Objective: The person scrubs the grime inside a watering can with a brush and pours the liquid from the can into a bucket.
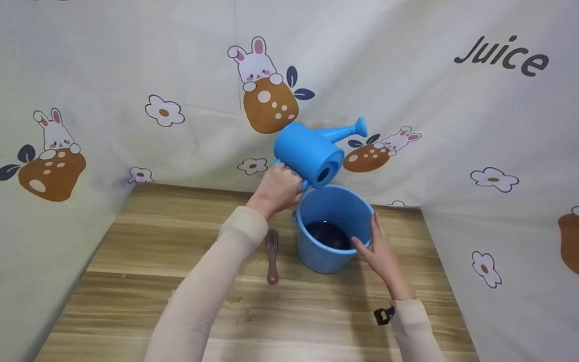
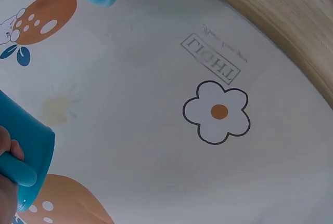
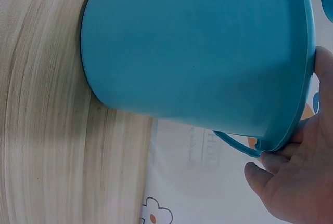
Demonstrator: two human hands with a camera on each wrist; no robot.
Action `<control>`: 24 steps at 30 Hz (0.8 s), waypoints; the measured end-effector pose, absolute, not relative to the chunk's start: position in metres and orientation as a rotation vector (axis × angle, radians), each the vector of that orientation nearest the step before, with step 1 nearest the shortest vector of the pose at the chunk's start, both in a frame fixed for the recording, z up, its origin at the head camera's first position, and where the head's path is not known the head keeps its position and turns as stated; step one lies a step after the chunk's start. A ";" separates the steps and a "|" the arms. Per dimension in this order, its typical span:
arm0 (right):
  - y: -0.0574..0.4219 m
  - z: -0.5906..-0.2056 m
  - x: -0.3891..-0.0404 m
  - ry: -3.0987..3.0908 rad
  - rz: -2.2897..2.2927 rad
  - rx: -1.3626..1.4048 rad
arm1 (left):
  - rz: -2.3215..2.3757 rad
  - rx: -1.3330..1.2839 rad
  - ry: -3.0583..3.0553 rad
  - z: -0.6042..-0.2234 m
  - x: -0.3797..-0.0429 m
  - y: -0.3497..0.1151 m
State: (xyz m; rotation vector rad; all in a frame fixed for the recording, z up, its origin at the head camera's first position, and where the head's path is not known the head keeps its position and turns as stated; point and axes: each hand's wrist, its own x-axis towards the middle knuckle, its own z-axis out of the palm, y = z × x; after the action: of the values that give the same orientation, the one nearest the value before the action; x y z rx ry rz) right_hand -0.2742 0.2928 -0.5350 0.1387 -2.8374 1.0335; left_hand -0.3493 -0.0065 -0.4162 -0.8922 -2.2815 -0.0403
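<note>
My left hand [image 1: 280,187] grips the handle of a blue watering can [image 1: 305,153]. The can is tilted in the air above the back of a blue bucket [image 1: 322,259], its spout pointing up and right and its opening facing down toward the bucket. Dark liquid [image 1: 327,235] lies in the bottom of the bucket, which stands on the wooden table. At the bucket's right side, my right hand [image 1: 381,251] holds the rim with thumb and fingers. The right wrist view shows that hand [image 3: 299,177] at the rim beside the bucket's handle [image 3: 237,145].
A brown fork-shaped tool [image 1: 272,257] lies on the wooden table [image 1: 169,301], left of the bucket. Small wet spots show near it. Printed cloth walls [image 1: 194,151] with rabbits and flowers enclose the back and sides. A black watch-like device [image 1: 384,315] sits at the right wrist.
</note>
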 end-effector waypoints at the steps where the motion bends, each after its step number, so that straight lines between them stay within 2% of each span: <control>1: 0.293 -0.535 -0.274 -2.837 1.036 0.137 | -0.034 -0.895 -2.275 -0.416 -0.350 -0.006; 24: 0.291 -0.536 -0.274 -2.797 1.067 0.143 | 0.173 -0.970 -2.279 -0.400 -0.356 0.018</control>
State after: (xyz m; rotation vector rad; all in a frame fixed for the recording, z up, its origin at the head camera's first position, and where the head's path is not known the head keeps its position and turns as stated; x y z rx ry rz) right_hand -0.2736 0.2912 -0.5358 0.1425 -2.7968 1.0674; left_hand -0.3558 0.0184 -0.3999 -0.9700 -2.2794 0.1734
